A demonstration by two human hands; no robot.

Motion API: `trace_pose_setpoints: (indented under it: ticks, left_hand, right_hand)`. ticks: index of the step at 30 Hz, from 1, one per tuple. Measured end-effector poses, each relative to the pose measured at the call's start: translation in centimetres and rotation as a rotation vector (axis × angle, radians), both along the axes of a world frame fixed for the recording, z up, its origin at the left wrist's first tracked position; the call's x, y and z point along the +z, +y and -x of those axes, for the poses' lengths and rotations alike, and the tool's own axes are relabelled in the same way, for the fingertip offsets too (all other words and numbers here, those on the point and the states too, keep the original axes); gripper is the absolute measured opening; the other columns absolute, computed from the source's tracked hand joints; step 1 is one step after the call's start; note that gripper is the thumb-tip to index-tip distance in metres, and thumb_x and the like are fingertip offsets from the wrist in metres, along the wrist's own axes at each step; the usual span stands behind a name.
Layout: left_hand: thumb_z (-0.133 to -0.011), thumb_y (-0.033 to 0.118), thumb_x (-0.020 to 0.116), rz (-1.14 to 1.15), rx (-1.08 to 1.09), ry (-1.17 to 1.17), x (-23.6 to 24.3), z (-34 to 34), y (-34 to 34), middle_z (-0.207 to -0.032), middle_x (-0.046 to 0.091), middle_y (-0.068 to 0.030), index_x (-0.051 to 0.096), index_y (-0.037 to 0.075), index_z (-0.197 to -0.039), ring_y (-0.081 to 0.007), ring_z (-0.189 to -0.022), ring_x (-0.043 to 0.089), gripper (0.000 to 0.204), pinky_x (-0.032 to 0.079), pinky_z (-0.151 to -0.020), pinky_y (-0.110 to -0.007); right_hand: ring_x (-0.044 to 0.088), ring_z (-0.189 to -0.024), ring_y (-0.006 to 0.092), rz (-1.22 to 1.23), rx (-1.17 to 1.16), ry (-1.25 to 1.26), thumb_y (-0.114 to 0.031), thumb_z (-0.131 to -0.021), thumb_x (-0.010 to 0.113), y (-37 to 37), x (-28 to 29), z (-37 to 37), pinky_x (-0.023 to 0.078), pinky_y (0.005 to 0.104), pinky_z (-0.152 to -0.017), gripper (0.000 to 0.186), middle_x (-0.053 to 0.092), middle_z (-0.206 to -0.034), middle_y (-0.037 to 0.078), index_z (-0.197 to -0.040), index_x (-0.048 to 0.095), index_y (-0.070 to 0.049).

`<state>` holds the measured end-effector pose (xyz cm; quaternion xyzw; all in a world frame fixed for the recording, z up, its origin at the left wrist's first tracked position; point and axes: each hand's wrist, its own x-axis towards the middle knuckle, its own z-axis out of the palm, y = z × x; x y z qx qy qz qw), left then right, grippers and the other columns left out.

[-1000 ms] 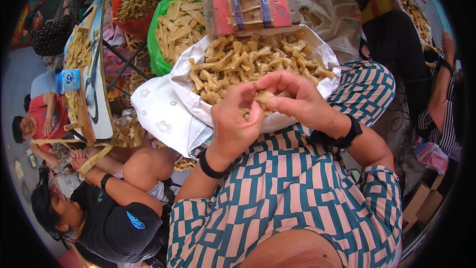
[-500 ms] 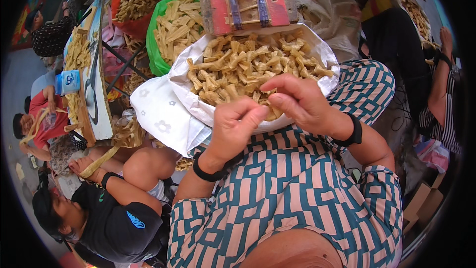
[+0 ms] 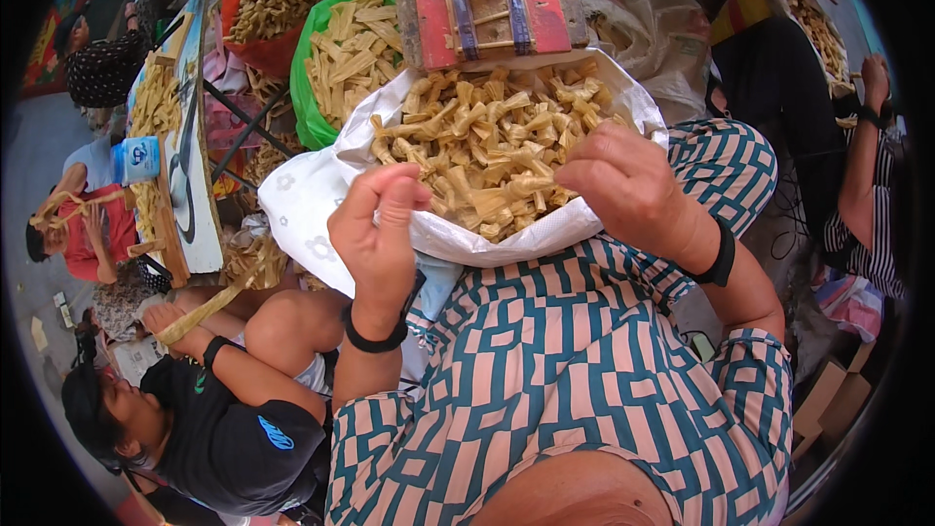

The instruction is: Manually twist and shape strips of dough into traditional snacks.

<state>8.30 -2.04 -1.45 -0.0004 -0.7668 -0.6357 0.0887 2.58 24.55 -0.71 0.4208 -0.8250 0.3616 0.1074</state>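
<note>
1. The left hand (image 3: 378, 239) is loosely curled by the left rim of a white sack (image 3: 516, 251); I cannot tell whether it grips anything.
2. The right hand (image 3: 628, 190) is bent inward above the sack's right side, fingertips mostly hidden; its hold cannot be told.
3. Tan knotted strips (image 3: 477, 141) fill the sack, below a red board (image 3: 547, 0).

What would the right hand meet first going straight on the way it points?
Probably the knotted tan strips in the white sack, though the height of the right hand above them is unclear.
</note>
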Motion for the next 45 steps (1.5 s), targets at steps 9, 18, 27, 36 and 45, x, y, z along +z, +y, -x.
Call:
trace_pose_setpoints:
  ticks: [9, 18, 27, 36, 45]
  left_hand:
    - [-0.078, 0.009, 0.066, 0.884, -0.478, 0.434, 1.1, 0.7, 3.3, -0.077, 0.056, -0.0066, 0.064, 0.004, -0.100, -0.0220, -0.068, 0.057, 0.023, 0.046, -0.056, -0.034]
    - [-0.074, 0.010, 0.069, 0.732, -0.607, 0.477, 2.1, 0.3, 3.2, -0.074, 0.056, -0.0049, 0.068, 0.004, -0.099, -0.0232, -0.067, 0.057, 0.026, 0.046, -0.054, -0.033]
    - [-0.089, 0.006, 0.068, 0.813, -0.250, 0.390, 2.2, 14.2, 2.9, -0.083, 0.065, -0.0141, 0.069, 0.002, -0.099, -0.0316, -0.075, 0.061, 0.010, 0.048, -0.065, -0.040]
    - [-0.092, 0.015, 0.066, 0.531, -0.114, 0.147, -3.2, 20.5, 2.1, -0.086, 0.070, -0.0128, 0.072, 0.005, -0.094, -0.0311, -0.079, 0.065, 0.012, 0.050, -0.068, -0.039]
    - [-0.096, 0.008, 0.064, 0.185, -0.264, -0.115, -0.8, 13.7, 0.4, -0.084, 0.073, -0.0067, 0.073, -0.003, -0.110, -0.0103, -0.073, 0.065, 0.020, 0.051, -0.065, -0.025]
  right_hand:
    - [0.060, -0.062, 0.0161, -0.239, 0.071, 0.100, -0.009, -0.078, 0.064, -0.4, 0.2, -2.1, 0.048, 0.0298, -0.051, 0.016, 0.056, -0.071, 0.003, -0.093, 0.061, -0.003]
    - [0.061, -0.056, 0.0214, -0.149, 0.314, -0.335, -0.008, -0.080, 0.066, 2.7, 0.8, -2.6, 0.048, 0.0332, -0.047, 0.011, 0.057, -0.065, 0.005, -0.088, 0.059, -0.006]
    - [0.067, -0.070, 0.0290, 0.101, -0.125, -0.368, -0.009, -0.092, 0.068, 0.4, 0.3, 10.7, 0.053, 0.0346, -0.064, 0.015, 0.068, -0.084, 0.015, -0.104, 0.068, 0.000]
    - [0.070, -0.075, 0.0304, 0.136, -0.214, -0.159, -0.011, -0.088, 0.072, -1.4, -4.1, 17.8, 0.054, 0.0364, -0.066, 0.014, 0.070, -0.086, 0.014, -0.099, 0.068, -0.002]
    - [0.063, -0.070, 0.0110, 0.348, -0.146, -0.935, -0.018, -0.096, 0.069, 3.1, -3.9, 12.7, 0.049, 0.0263, -0.056, 0.016, 0.070, -0.086, 0.003, -0.099, 0.069, -0.003]
